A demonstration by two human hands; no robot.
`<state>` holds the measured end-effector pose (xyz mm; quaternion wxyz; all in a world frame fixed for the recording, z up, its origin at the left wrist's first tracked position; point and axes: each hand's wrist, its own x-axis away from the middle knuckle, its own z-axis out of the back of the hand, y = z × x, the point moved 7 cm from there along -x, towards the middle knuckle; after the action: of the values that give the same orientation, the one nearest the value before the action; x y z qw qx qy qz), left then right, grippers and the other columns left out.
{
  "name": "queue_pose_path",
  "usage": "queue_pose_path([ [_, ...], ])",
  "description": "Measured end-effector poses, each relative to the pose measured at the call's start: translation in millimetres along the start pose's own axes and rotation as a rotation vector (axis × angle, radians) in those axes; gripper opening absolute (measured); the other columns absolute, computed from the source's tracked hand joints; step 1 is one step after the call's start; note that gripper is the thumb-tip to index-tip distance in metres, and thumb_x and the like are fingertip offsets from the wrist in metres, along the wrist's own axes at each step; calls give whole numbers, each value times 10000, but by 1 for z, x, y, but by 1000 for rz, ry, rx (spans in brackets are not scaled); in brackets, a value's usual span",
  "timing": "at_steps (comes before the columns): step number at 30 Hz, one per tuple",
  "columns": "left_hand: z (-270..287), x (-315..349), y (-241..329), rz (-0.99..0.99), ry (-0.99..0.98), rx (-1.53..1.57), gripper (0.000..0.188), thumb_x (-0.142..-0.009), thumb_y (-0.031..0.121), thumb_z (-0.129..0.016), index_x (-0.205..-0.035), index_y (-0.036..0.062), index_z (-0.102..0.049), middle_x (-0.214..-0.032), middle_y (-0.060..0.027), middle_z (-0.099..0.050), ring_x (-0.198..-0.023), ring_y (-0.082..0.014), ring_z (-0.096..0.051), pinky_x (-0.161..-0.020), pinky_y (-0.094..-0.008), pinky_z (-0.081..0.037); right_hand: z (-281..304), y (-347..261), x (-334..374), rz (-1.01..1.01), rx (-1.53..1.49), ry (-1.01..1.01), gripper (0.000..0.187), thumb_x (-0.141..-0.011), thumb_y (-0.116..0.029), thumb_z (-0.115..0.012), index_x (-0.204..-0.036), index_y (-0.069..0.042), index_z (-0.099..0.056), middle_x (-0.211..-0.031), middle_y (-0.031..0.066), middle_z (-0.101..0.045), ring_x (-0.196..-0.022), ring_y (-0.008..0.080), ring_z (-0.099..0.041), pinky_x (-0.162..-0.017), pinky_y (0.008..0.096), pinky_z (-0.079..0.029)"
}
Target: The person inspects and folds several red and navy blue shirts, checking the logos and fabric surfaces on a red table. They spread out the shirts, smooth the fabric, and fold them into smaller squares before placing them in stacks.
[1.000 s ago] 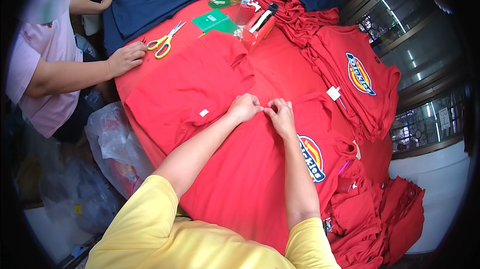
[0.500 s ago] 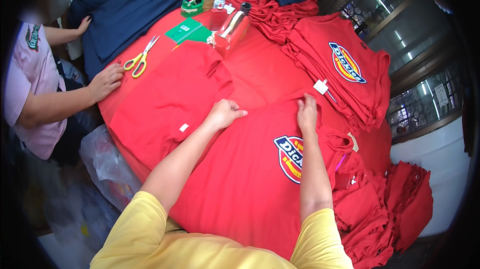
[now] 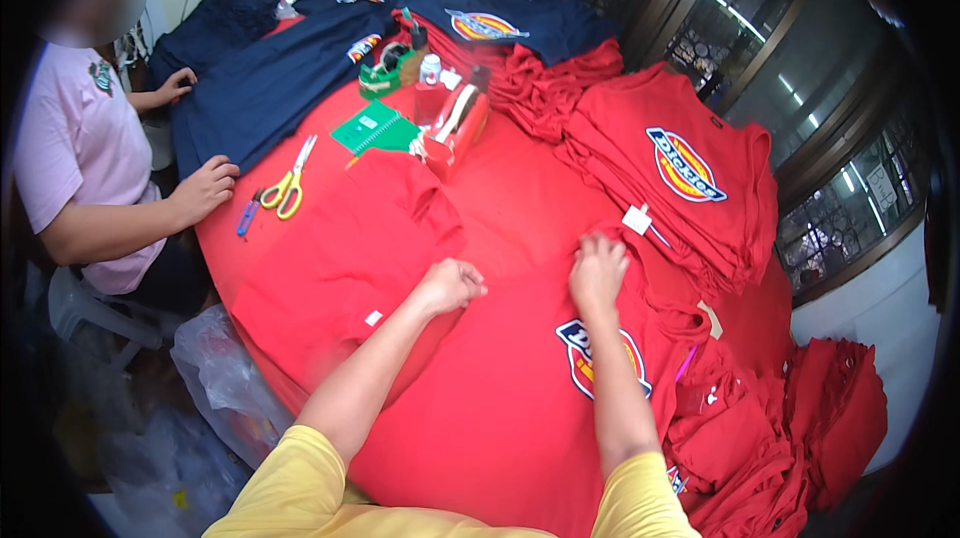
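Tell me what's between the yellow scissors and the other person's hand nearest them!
A small blue tool lies between the hand and the scissors, as the head view shows. I can't tell its exact kind.

Both hands are down at the red shirt (image 3: 480, 388), the left hand (image 3: 452, 285) half curled by its upper edge, the right hand (image 3: 599, 273) bent over the cloth just above a bright printed badge (image 3: 577, 348)! Up the red surface (image 3: 515, 183), yellow-handled scissors (image 3: 290, 183) lie beside a small blue tool (image 3: 247, 217), a green notebook (image 3: 375, 128) further back. Over on the left, a co-worker's hand (image 3: 205, 190) sits near that tool, while stacked red shirts (image 3: 700, 113) crowd the right, a white tag (image 3: 637, 219) at their near edge!
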<state>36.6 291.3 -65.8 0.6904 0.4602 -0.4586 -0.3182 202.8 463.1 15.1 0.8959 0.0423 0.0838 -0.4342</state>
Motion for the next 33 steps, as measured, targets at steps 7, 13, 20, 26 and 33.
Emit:
queue_pose_path([
  [7,-2,6,0,-207,156,38,110,-833,55,-711,-896,5,-636,-772,-43,-654,-682,-93,-577,-637,-239,-471,-25,-111,51,196,-845,-241,256,-916,-157,-610,-1108,10,-642,-882,101,-655,-620,144,-611,-555,288,-503],
  [13,-12,32,-17,0,-13,1,217,-823,102,-732,-985,-18,-652,-728,-27,-601,-604,-94,-522,-541,-276,-448,-37,-101,56,13,-1087,-338,147,-880,-137,-656,-896,9,-660,-735,37,-633,-586,71,-564,-527,243,-465],
  [20,-2,57,-22,145,-79,-71,254,-804,121,-756,-972,-29,-638,-708,-30,-566,-583,-105,-506,-515,-285,-435,-29,-110,70,80,-725,104,191,-849,-208,-682,-857,-20,-649,-873,137,-623,-767,299,-617,-690,405,-486],
  [26,2,66,-23,77,3,-108,234,-800,104,-753,-961,-24,-644,-736,-62,-608,-604,-120,-535,-522,-298,-443,-28,-101,75,125,-867,208,183,-844,-200,-693,-901,-28,-667,-860,121,-616,-739,276,-620,-662,382,-491],
  [33,5,55,-44,15,51,31,240,-834,77,-711,-1032,-41,-642,-728,-38,-609,-576,-91,-501,-500,-259,-407,-23,-98,75,95,-945,60,180,-825,-177,-708,-904,-19,-673,-871,129,-615,-741,249,-620,-666,363,-494],
])
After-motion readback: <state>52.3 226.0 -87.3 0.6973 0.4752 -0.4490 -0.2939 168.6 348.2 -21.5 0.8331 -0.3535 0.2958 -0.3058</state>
